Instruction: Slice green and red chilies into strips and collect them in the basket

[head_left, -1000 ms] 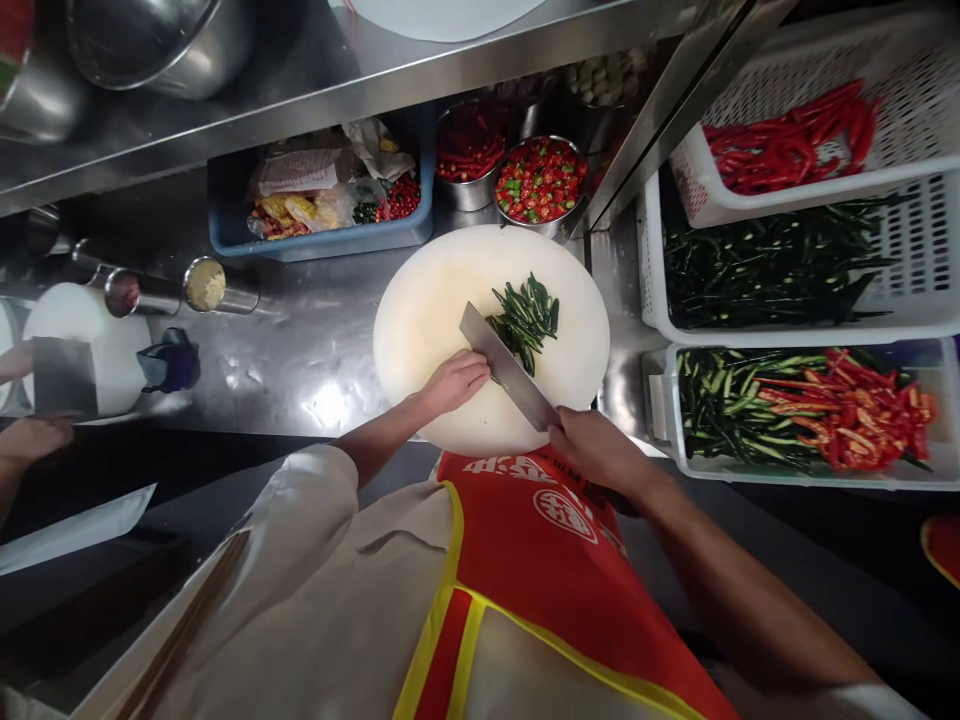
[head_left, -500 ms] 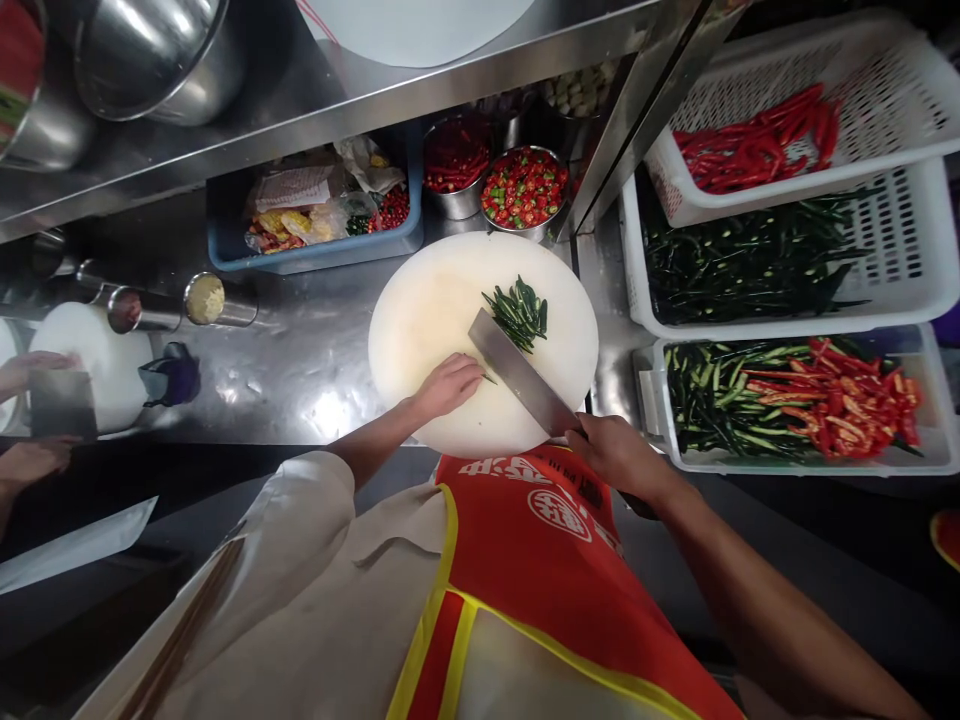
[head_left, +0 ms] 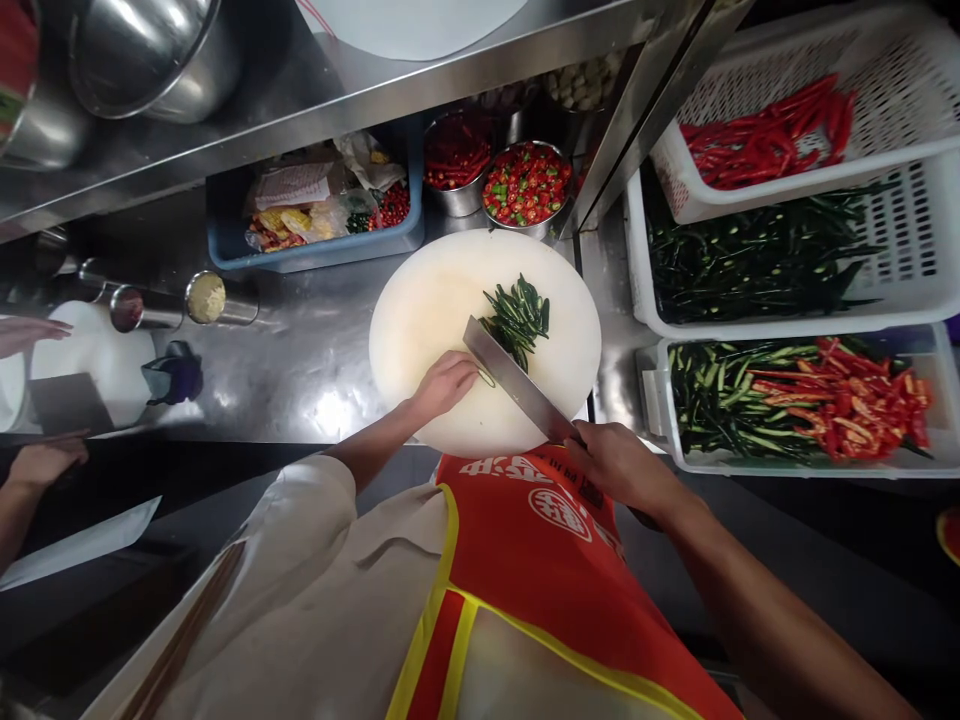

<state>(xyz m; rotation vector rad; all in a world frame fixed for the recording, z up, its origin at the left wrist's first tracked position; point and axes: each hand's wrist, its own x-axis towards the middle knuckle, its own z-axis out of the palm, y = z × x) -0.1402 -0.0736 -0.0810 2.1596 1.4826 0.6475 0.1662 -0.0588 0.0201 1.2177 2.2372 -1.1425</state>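
A round white cutting board (head_left: 412,300) lies in front of me. My right hand (head_left: 600,450) grips the handle of a cleaver (head_left: 517,380), its broad blade slanting up and left across the board. My left hand (head_left: 446,383) is closed at the blade's left side, its fingertips on a small piece of green chili (head_left: 486,377). Beyond the blade lies a pile of cut green chilies (head_left: 523,312), partly hidden behind the cleaver.
On the right stand a bin of split green and red chilies (head_left: 802,400), a basket of green chilies (head_left: 757,260) and a basket of red chilies (head_left: 772,135). Behind are a bowl of chopped chilies (head_left: 527,187) and a blue tub (head_left: 315,258). At far left, a co-worker's hand (head_left: 49,460) holds another cleaver (head_left: 71,405).
The cleaver tip has shifted slightly left, closer to my left fingers. More dark green shows beside the blade at the pile. The co-worker's hands have moved apart.
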